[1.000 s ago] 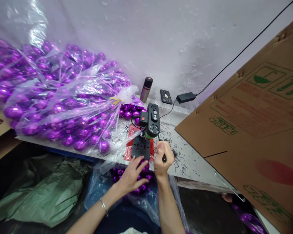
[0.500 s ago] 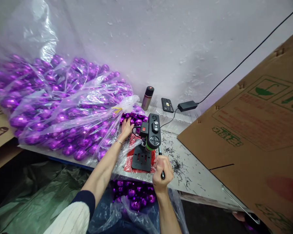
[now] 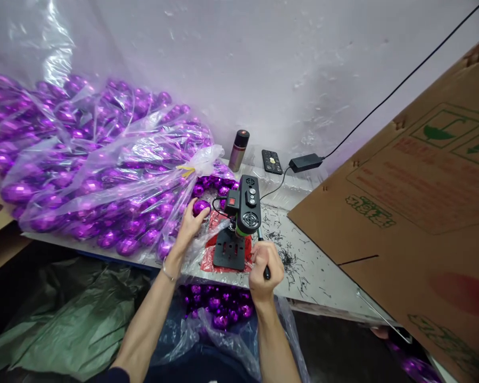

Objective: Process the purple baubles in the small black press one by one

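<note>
My left hand [image 3: 190, 223] holds a shiny purple ball [image 3: 201, 207] between thumb and fingers, left of a small black bench machine [image 3: 248, 205]. Wrapped round the black-ended lever [image 3: 266, 273] on the machine's right side is my right hand [image 3: 266, 263]. The machine's slotted base plate [image 3: 228, 260] rests on a red sheet [image 3: 208, 257]. Behind the left hand, several more purple balls [image 3: 223, 190] lie at the mouth of a clear bag. Below the table edge, an open plastic bag [image 3: 239, 348] on my lap contains purple balls [image 3: 214, 303].
A large tied bag of purple balls [image 3: 127, 159] covers the table's left. A spray can [image 3: 238, 150], a phone [image 3: 272, 161] and a power adapter [image 3: 305, 162] sit by the wall. Dark scraps [image 3: 288, 259] litter the right. A cardboard box [image 3: 407, 213] leans in there.
My left hand has come back toward me and left from the pile, now with a purple ball in it. My right hand stays on the lever. The view has shifted slightly.
</note>
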Demonstrator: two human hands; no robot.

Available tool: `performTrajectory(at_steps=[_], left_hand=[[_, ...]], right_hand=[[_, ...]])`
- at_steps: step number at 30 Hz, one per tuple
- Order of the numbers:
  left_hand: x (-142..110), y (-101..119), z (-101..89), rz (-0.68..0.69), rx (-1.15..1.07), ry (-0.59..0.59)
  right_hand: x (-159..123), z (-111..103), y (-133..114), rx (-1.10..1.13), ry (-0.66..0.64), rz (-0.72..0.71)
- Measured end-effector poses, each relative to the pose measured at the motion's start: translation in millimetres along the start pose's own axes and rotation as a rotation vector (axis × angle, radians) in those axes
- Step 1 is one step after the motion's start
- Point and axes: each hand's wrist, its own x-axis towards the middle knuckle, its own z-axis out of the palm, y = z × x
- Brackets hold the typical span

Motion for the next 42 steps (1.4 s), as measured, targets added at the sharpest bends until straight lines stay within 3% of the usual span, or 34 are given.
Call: performTrajectory(at_steps=[4, 8, 13, 19, 27, 33, 42], left_hand=[[-70, 8, -8.0, -0.049, -0.075, -0.174], [-105, 9, 5.3, 0.074, 0.034, -0.316], [-102, -2, 22.1, 0.29, 0.223, -0.337], [-98, -9, 31.4, 0.376, 0.297, -0.298], [-105, -16, 52.3, 0.402, 0.258, -0.22], [-106, -18, 47.3, 0.39, 0.206, -0.238], [-107, -14, 45.1, 0.431, 0.215, -0.243]], right_hand=[[17, -1, -8, -0.006, -0.016, 0.063], [26, -4, -13, -0.046, -0.049, 0.084], [23, -6, -14, -0.033, -0.068, 0.099], [17, -6, -11, 0.0, -0.072, 0.085], [17, -7, -11, -0.017, -0.082, 0.048], [6, -7, -5, -0.022, -0.068, -0.008], [-36, 5, 29, -0.053, 0.004, -0.121]])
